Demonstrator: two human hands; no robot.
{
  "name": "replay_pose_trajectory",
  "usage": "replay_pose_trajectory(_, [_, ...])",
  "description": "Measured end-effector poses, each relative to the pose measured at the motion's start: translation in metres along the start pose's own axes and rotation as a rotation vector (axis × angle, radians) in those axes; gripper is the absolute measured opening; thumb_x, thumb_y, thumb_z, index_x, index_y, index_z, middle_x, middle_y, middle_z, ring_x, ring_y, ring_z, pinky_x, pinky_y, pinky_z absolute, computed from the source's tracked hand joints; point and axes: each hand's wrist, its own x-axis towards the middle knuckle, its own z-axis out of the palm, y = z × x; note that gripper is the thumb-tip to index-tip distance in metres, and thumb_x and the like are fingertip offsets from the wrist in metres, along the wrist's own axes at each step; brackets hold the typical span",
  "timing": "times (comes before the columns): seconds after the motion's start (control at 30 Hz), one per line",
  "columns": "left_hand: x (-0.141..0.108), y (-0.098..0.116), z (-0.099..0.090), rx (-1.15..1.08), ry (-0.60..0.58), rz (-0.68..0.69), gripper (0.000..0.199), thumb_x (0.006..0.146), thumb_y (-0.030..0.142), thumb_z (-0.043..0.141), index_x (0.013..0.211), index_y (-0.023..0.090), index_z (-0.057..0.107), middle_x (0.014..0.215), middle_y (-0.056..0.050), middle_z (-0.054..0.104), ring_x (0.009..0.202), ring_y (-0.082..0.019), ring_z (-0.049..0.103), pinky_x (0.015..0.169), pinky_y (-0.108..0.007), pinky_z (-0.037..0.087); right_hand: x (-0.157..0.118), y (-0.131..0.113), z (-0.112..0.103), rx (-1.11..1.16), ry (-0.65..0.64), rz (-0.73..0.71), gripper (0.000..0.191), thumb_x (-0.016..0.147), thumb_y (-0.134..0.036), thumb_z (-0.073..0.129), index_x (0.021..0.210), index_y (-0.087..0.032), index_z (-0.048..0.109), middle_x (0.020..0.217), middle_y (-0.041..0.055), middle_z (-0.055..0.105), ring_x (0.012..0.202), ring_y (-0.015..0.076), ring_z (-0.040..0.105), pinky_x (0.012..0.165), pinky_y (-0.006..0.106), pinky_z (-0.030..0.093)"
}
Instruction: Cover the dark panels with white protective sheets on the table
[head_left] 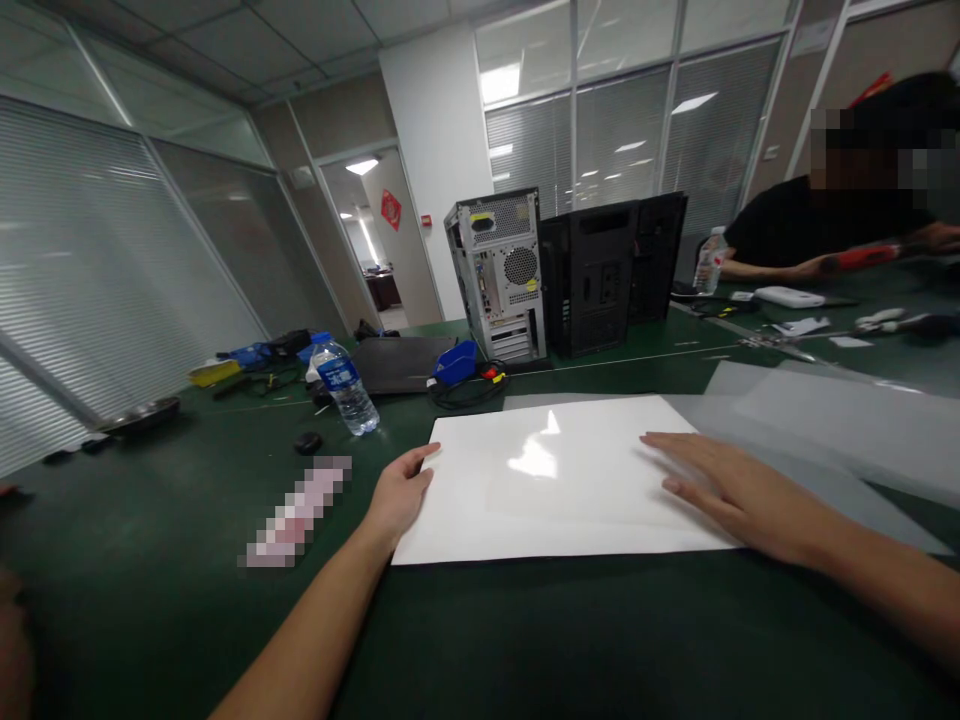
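Observation:
A glossy white sheet [457, 500] lies before me on the dark green table, with a bright reflection on its surface. My left hand [397, 495] is at its left edge, thumb and finger over the border, holding it there; the other fingers are hidden. Over the right part of the sheet is my right hand [720, 490], slightly blurred, its fingers stretched out and pointing left. Whether the palm touches the sheet I cannot tell. Several translucent sheets [847, 420] lie on the table beyond and to the right of this hand.
An opened computer case [504, 270] and black case panels [600, 280] stand at the back. Left of them are a water bottle [346, 385], a dark flat panel [401, 365] and a blue object [455, 363] with cables. A person [795, 225] sits at the far right.

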Motion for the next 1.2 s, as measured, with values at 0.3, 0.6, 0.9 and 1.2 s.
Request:
replay_pose_trajectory(0.3, [-0.002, 0.003, 0.002, -0.033, 0.015, 0.051, 0.049, 0.065, 0.006, 0.071, 0.113, 0.016, 0.070, 0.117, -0.010, 0.073, 0.100, -0.021, 0.070, 0.097, -0.035, 0.049, 0.002, 0.004, -0.001, -0.080, -0.134, 0.056, 0.064, 0.094, -0.065, 0.037, 0.132, -0.021, 0.064, 0.137, 0.0096, 0.059, 0.123, 0.0306, 0.056, 0.105, 0.053, 0.045])
replay_pose_trajectory(0.6, [0.002, 0.002, 0.002, -0.110, 0.155, -0.109, 0.076, 0.077, 0.000, 0.062, 0.148, 0.013, 0.041, 0.139, -0.020, 0.059, 0.109, -0.023, 0.069, 0.093, -0.031, 0.053, 0.001, -0.012, 0.000, -0.035, -0.135, -0.069, 0.060, 0.091, -0.065, 0.046, 0.135, -0.026, 0.061, 0.140, 0.0079, 0.056, 0.127, 0.0314, 0.054, 0.106, 0.057, 0.043])
replay_pose_trajectory(0.9, [0.000, 0.006, 0.004, -0.146, 0.137, -0.149, 0.076, 0.075, -0.007, 0.054, 0.147, 0.012, 0.043, 0.149, -0.019, 0.049, 0.118, -0.023, 0.065, 0.098, -0.031, 0.052, -0.001, 0.001, 0.001, -0.024, -0.156, -0.041, 0.058, 0.092, -0.064, 0.046, 0.132, -0.025, 0.063, 0.140, 0.0076, 0.056, 0.128, 0.0297, 0.052, 0.108, 0.056, 0.042])
replay_pose_trajectory(1.2, [-0.001, 0.005, 0.003, -0.188, 0.114, -0.131, 0.071, 0.076, -0.006, 0.056, 0.144, 0.012, 0.047, 0.137, -0.019, 0.061, 0.111, -0.023, 0.069, 0.095, -0.034, 0.054, 0.000, -0.017, 0.001, -0.020, -0.125, -0.121, 0.060, 0.089, -0.066, 0.050, 0.132, -0.026, 0.064, 0.138, 0.0090, 0.058, 0.125, 0.0317, 0.054, 0.106, 0.057, 0.042])
